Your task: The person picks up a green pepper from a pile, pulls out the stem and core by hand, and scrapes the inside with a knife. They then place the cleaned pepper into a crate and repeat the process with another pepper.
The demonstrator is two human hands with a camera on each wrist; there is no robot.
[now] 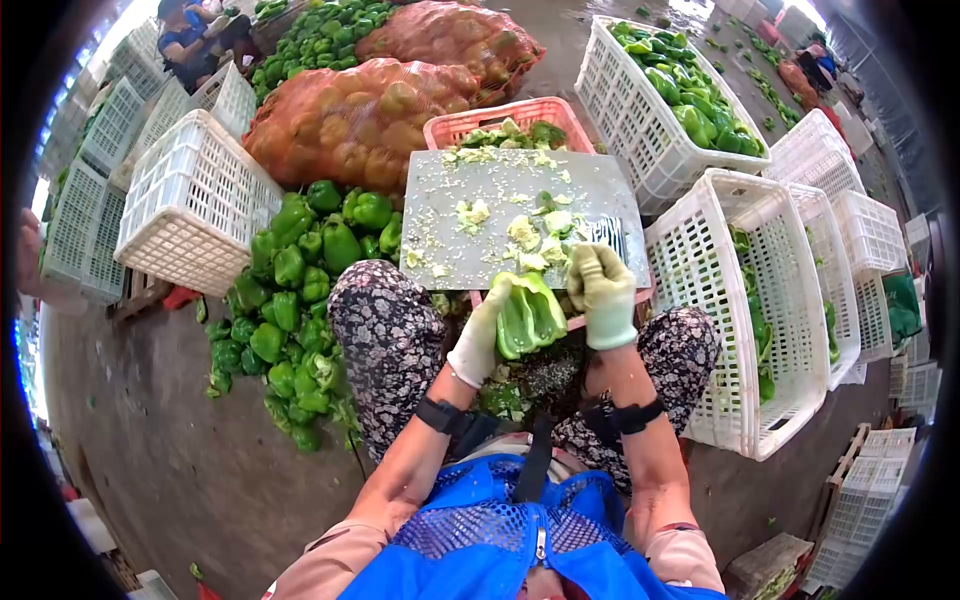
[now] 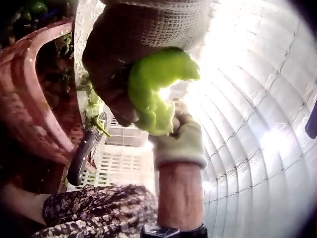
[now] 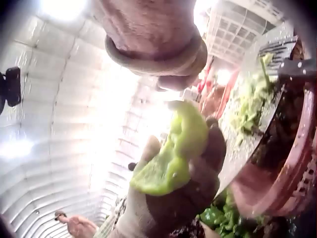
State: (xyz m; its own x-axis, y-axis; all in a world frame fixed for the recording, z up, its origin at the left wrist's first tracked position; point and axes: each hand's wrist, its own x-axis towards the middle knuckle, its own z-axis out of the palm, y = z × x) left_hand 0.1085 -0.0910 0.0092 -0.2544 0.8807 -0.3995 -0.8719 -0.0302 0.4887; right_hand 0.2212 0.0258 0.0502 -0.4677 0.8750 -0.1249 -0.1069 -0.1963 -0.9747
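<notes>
A halved green bell pepper [image 1: 530, 315], hollow side showing, is in my gloved left hand [image 1: 478, 335]. The left fingers curl round its back in the right wrist view, where the pepper half [image 3: 178, 153] shows its thick pale rim. Close beside its right edge is my gloved right hand [image 1: 603, 293], fingers curled in, with no object showing in them. A knife [image 2: 83, 153] with a dark handle lies at the edge of the metal board [image 1: 440, 225]. Pale pepper cores [image 1: 525, 235] and many seeds are scattered over the board.
A pink crate [image 1: 560, 112] with pepper scraps is under the board. Whole green peppers [image 1: 290, 265] are heaped at left, near full red mesh sacks [image 1: 350, 120]. White crates stand on both sides; one crate [image 1: 650, 165] is filled with peppers, and another crate [image 1: 700, 420] stands nearer.
</notes>
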